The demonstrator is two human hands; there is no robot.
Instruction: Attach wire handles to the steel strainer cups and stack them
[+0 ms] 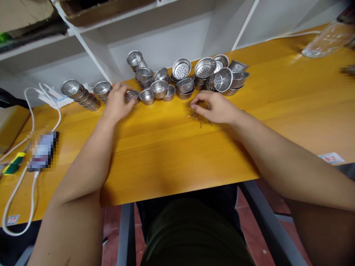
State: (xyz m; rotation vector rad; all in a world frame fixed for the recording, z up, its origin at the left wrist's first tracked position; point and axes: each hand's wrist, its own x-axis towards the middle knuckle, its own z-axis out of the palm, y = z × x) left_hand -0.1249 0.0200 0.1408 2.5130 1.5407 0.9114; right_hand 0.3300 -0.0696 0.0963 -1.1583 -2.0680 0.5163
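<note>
My left hand (pixel 118 101) has its thumb and fingers on either side of a small perforated metal cup (pixel 133 96) in the front row. To its left stand a short stack of cups (pixel 102 88) and a taller leaning stack (pixel 73 88). My right hand (pixel 213 106) hovers over the table, thumb and fingertips pressed together; whatever they pinch, if anything, is too small to make out. Thin curved wire pieces (pixel 197 119) lie just beneath it. Behind both hands, more perforated cups (pixel 181 69) are piled, some upright, others tipped.
The yellow wooden table (pixel 177 155) backs onto grey shelving (pixel 161 33). At the left lie a phone (pixel 43 151), a white cable (pixel 33 199) and a yellow-green object (pixel 14 163). A clear plastic bottle (pixel 324 40) is at the far right.
</note>
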